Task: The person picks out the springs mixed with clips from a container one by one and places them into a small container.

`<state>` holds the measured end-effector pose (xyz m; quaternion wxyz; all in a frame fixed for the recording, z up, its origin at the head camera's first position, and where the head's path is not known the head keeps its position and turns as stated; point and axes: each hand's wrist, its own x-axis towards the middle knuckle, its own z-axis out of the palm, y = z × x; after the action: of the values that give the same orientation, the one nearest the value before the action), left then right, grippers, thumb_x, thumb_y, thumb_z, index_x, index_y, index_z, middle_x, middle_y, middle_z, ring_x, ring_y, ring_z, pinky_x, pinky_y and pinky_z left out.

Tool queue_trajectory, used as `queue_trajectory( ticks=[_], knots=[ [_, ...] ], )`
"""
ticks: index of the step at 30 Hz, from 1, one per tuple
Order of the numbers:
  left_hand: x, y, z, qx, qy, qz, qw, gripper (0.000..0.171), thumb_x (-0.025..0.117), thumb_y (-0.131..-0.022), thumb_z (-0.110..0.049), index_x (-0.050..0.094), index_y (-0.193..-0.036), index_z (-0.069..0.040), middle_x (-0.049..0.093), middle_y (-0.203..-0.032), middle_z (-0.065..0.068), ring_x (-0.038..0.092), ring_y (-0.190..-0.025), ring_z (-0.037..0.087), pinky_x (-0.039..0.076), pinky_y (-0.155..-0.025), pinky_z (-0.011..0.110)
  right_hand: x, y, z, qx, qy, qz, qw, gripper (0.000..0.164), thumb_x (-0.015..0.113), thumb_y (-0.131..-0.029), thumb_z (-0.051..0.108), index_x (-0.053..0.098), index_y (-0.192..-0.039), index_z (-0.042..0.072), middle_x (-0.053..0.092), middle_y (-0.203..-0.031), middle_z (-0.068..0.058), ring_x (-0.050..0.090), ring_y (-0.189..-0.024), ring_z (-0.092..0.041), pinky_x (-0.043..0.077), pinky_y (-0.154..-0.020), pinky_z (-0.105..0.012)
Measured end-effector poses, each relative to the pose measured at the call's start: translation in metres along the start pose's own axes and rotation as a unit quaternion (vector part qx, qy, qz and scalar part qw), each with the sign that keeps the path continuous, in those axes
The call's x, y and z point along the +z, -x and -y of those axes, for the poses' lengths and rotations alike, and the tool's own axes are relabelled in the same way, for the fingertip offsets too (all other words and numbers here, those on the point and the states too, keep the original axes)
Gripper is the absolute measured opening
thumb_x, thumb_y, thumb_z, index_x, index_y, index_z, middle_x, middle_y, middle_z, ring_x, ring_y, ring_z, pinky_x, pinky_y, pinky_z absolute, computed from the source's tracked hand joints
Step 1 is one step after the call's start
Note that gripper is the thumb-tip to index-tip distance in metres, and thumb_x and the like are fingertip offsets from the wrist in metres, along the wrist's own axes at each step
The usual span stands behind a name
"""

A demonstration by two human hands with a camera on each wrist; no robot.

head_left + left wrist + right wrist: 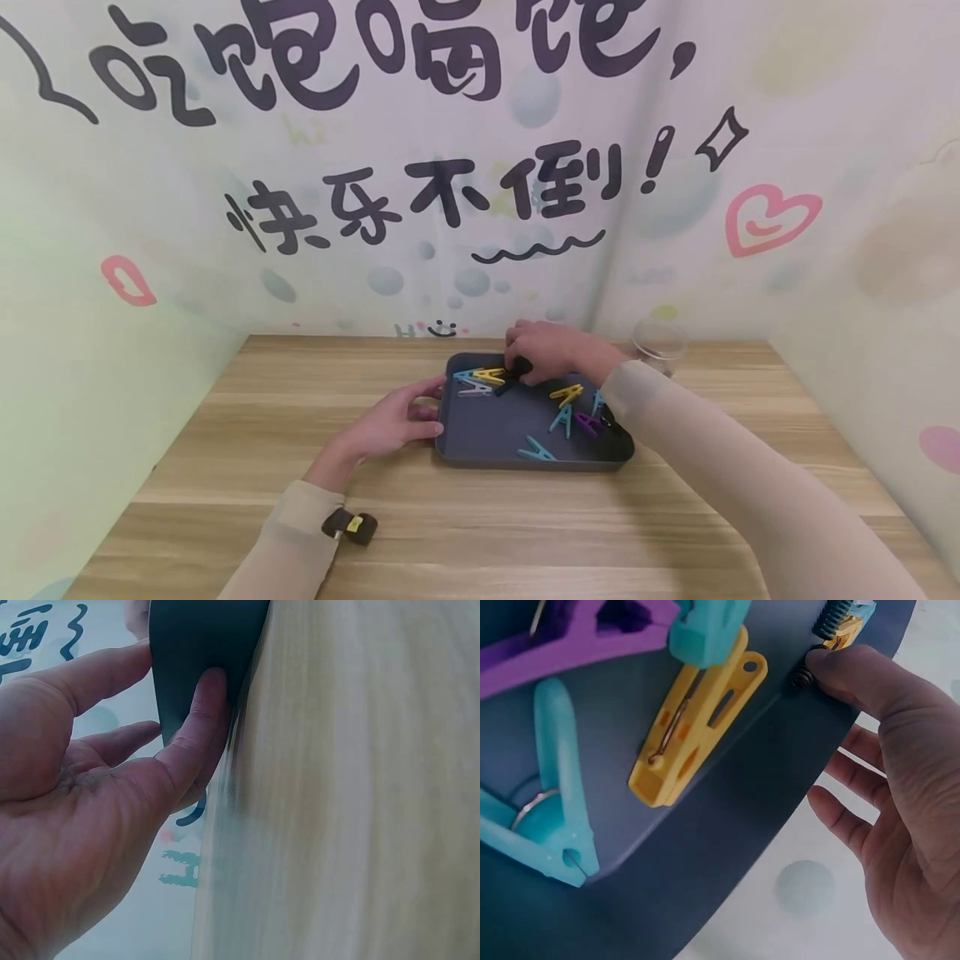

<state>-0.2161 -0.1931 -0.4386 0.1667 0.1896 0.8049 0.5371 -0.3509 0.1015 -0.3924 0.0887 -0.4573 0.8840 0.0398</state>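
Note:
A dark grey tray on the wooden table holds several plastic clothespins. In the head view, my left hand touches its left side; the left wrist view shows extended fingers against the outer wall. Over the back edge, my right hand pinches a black coiled thing, partly hidden by the thumb. Left of that hand lie a yellow clothespin and a white one. Nearer the right side are another yellow clothespin, a purple one and blue ones.
Behind my right wrist stands a clear round container. Another blue clothespin lies by the tray's front wall. Some dark thing in the front right corner is unclear. A printed white curtain borders the table at the back.

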Motion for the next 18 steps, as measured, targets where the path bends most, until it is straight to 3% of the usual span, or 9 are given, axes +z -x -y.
queue_trajectory(
  ticks=[18],
  knots=[
    [0.0007, -0.0006, -0.0011, -0.011, 0.002, -0.003, 0.9999, 0.076, 0.069, -0.101, 0.002, 0.030, -0.166, -0.001, 0.048, -0.153, 0.024, 0.062, -0.128, 0.037, 0.058, -0.101, 0.041, 0.0087, -0.0058, 0.0005, 0.004, 0.000, 0.008, 1.000, 0.011, 0.079, -0.096, 0.029, 0.083, -0.104, 0.021, 0.065, -0.117, 0.003, 0.054, -0.107, -0.017, 0.053, -0.095, -0.034]
  ],
)
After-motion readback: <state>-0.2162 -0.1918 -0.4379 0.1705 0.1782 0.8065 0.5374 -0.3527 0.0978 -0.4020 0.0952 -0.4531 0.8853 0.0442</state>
